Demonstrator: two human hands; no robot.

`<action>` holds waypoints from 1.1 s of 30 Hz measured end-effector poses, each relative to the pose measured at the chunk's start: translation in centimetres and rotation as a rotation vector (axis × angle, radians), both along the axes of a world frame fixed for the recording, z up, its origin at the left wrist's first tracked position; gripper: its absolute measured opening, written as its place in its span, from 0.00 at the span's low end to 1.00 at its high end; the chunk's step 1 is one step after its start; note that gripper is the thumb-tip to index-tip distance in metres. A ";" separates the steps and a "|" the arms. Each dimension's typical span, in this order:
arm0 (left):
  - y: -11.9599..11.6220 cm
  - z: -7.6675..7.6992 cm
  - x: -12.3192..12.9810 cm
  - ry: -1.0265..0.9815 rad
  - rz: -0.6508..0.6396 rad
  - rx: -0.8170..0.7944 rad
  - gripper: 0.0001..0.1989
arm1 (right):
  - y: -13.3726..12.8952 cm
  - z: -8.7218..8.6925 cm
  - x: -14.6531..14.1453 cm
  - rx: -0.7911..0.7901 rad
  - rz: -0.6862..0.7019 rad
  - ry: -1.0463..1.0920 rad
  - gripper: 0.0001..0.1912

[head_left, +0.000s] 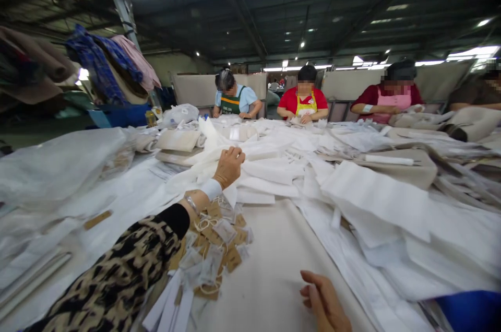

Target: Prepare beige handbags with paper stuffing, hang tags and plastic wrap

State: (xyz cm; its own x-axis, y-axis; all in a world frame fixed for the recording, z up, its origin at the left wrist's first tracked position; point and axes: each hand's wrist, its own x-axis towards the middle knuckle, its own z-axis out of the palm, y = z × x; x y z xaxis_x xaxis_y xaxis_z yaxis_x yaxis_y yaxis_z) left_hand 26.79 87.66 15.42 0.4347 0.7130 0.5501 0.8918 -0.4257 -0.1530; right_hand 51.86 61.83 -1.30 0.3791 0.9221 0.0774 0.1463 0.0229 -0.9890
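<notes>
Left hand [230,166] curls by white sheets [270,171] — can't tell if grasping; tags [233,259] lie below it, likely for reach; right hand [324,298] loose, empty.

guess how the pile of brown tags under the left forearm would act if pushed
The brown tags would probably slide apart, since they lie loose and overlapping. Each looks thin, flat and card-like, so likely light and fairly stiff. The looped white cords among them may snag and drag neighbours along.
</notes>
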 end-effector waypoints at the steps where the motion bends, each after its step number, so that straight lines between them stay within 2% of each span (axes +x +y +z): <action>1: -1.7 -0.2 1.4 -0.001 0.002 -0.012 0.13 | -0.5 0.0 0.3 0.011 0.023 -0.033 0.22; 3: -6.0 -1.4 4.4 0.001 -0.003 -0.053 0.13 | -1.0 0.4 0.7 0.037 0.098 -0.080 0.22; 6: -13.8 -4.6 8.6 0.020 -0.027 -0.142 0.14 | -1.5 1.3 0.9 0.105 0.189 -0.132 0.20; 8: -18.7 -6.8 10.6 0.058 -0.075 -0.202 0.16 | -1.8 1.5 0.9 0.147 0.184 -0.128 0.19; 10: -22.2 -8.6 11.7 0.099 -0.123 -0.244 0.19 | -1.9 1.5 0.8 0.160 0.158 -0.071 0.18; 12: -23.5 -9.9 12.0 0.075 -0.123 -0.366 0.25 | -1.8 1.3 0.8 0.179 0.142 -0.025 0.18; 14: -22.9 -10.5 12.0 0.022 -0.058 -0.465 0.30 | -1.6 1.1 0.8 0.202 0.140 -0.038 0.17; 16: -20.9 -10.7 12.2 -0.017 0.002 -0.506 0.33 | -1.3 1.0 0.7 0.214 0.135 -0.090 0.16; 23: -10.8 -11.4 14.2 -0.144 0.118 -0.541 0.35 | -0.8 0.7 -0.2 0.216 0.124 -0.231 0.13; 27: -5.6 -10.6 13.8 -0.289 0.194 -0.511 0.37 | -0.7 0.3 -0.5 0.179 0.113 -0.287 0.13; 30: -4.7 -10.2 13.6 -0.387 0.181 -0.492 0.36 | -0.8 0.6 -0.5 0.131 0.105 -0.318 0.13; 33: -7.2 -11.0 14.3 -0.468 0.146 -0.474 0.32 | -0.9 1.1 -0.5 0.102 0.118 -0.327 0.14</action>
